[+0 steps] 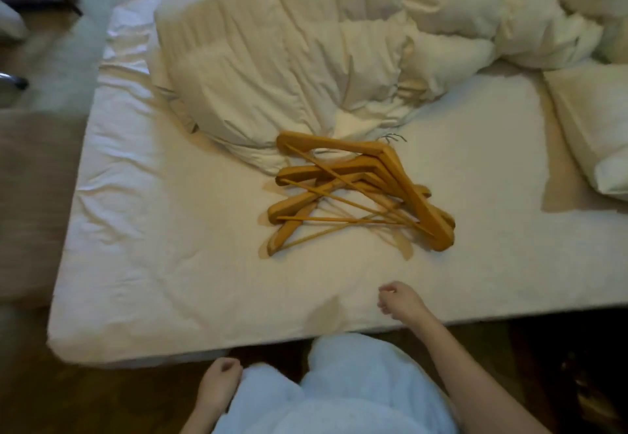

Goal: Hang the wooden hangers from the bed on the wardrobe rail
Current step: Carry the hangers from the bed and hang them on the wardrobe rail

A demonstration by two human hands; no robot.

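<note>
The step in hand looks like the first pickup: a tangled heap of honey-coloured wooden hangers with thin crossbars and wire hooks [362, 192] lies on the white-sheeted bed [163, 246], touching the edge of a rumpled cream duvet [272, 70]. The right hand [399, 299] hovers over the mattress edge, near the heap but apart from it, fingers loosely curled and holding nothing. The left hand [219, 382] hangs low beside the leg, curled and empty. Next comes a forward reach to gather the overlapping frames; the wardrobe rail is out of view.
</note>
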